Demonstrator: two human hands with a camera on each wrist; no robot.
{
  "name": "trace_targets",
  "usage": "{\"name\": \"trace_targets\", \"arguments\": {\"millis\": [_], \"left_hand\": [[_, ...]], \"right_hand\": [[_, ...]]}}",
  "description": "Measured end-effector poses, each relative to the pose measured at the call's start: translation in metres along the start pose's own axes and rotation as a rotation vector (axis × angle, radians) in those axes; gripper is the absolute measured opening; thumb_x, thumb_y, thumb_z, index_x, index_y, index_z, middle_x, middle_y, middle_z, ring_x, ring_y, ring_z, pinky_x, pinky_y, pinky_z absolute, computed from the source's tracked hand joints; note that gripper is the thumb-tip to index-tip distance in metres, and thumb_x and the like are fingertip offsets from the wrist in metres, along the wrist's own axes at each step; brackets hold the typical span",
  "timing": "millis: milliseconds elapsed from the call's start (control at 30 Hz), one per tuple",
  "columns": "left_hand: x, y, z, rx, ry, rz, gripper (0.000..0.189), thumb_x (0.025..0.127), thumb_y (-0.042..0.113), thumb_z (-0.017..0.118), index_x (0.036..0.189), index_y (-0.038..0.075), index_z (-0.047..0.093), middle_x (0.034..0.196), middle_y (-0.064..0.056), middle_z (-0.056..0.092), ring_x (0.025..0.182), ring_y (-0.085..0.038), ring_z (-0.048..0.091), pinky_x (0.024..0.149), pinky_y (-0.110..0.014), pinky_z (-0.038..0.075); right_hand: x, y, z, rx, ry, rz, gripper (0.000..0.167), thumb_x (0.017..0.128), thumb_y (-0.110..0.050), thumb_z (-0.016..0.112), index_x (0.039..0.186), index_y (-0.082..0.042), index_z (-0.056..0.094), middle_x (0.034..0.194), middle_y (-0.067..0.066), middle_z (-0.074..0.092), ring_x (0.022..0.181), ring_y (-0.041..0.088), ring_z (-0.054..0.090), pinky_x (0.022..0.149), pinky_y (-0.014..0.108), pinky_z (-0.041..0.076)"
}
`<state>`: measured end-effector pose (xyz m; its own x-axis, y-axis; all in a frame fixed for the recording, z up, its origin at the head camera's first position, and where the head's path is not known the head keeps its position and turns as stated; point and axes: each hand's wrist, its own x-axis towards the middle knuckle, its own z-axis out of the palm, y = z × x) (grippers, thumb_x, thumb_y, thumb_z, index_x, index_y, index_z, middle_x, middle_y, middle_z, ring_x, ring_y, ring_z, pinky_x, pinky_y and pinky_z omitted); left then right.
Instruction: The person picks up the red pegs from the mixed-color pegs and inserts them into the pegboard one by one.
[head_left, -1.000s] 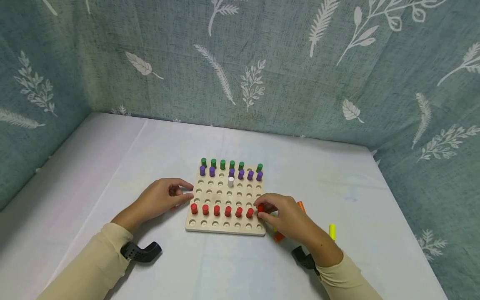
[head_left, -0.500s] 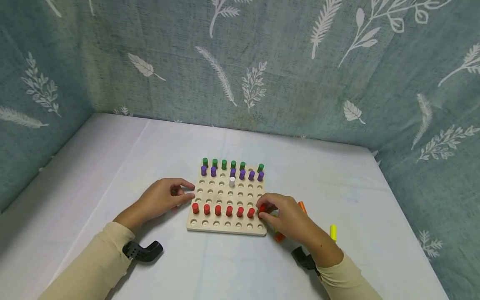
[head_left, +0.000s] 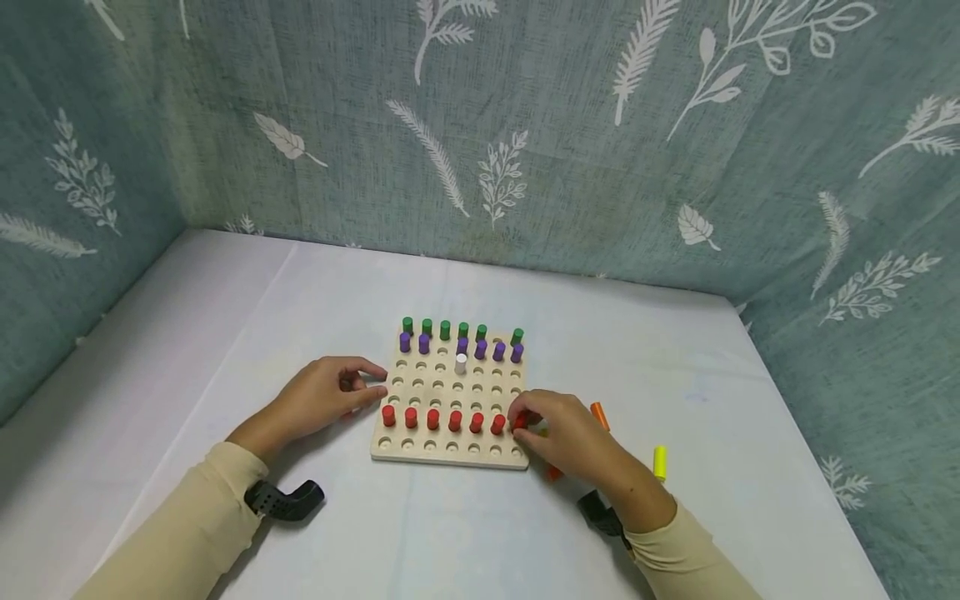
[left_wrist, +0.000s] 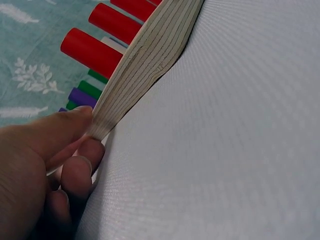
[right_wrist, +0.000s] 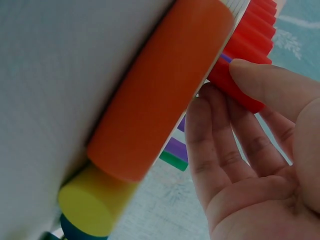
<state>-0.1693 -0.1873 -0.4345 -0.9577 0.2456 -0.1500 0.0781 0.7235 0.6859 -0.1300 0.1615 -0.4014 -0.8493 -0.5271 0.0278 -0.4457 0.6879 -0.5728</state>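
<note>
A square wooden pegboard (head_left: 427, 457) lies on the table, with a row of red pegs (head_left: 432, 419) near its front edge. Thumb and forefinger of my right hand (head_left: 566, 429) pinch the red peg (right_wrist: 235, 90) at the right end of that row; it stands upright at the board. On the opposite side, my left hand (head_left: 322, 396) grips the board's left edge, its thumb (left_wrist: 75, 120) against the side and other fingers curled below. Green pegs (head_left: 445, 330) line the back row, purple pegs (head_left: 423, 343) the row before it, and one white peg (head_left: 461, 363) stands in front.
Beside the board's right edge lie loose orange pegs (head_left: 599, 416), partly behind my right hand, with a yellow peg (right_wrist: 90, 205) against one of them. Another yellow peg (head_left: 659, 462) lies farther right. Patterned green cloth (head_left: 337, 125) rises behind the white table (head_left: 375, 542).
Both hands stay at the board, the right one still pinching the red peg. Its fingers have shifted only slightly; the head view has moved a little.
</note>
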Motion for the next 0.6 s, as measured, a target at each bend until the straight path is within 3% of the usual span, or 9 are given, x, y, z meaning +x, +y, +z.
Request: {"name": "trace_targets", "arguments": {"millis": [367, 600], "left_hand": [[-0.004, -0.005, 0.008, -0.009, 0.016, 0.002, 0.032, 0.090, 0.034, 0.074, 0.117, 0.017, 0.071, 0.073, 0.001, 0.061, 0.059, -0.015, 0.056, 0.062, -0.030, 0.041], [-0.008, -0.001, 0.014, -0.006, 0.040, -0.003, 0.031, 0.090, 0.032, 0.074, 0.116, 0.016, 0.071, 0.073, 0.001, 0.061, 0.058, -0.015, 0.056, 0.060, -0.029, 0.041]], "right_hand": [[-0.003, -0.002, 0.005, -0.041, -0.010, 0.031, 0.018, 0.088, -0.008, 0.076, 0.101, -0.016, 0.068, 0.096, -0.008, 0.067, 0.094, 0.009, 0.064, 0.086, 0.033, 0.055], [-0.008, -0.001, 0.006, -0.081, -0.013, 0.028, 0.022, 0.088, -0.010, 0.076, 0.108, -0.015, 0.069, 0.104, -0.005, 0.069, 0.096, 0.010, 0.062, 0.087, 0.034, 0.054]]}}
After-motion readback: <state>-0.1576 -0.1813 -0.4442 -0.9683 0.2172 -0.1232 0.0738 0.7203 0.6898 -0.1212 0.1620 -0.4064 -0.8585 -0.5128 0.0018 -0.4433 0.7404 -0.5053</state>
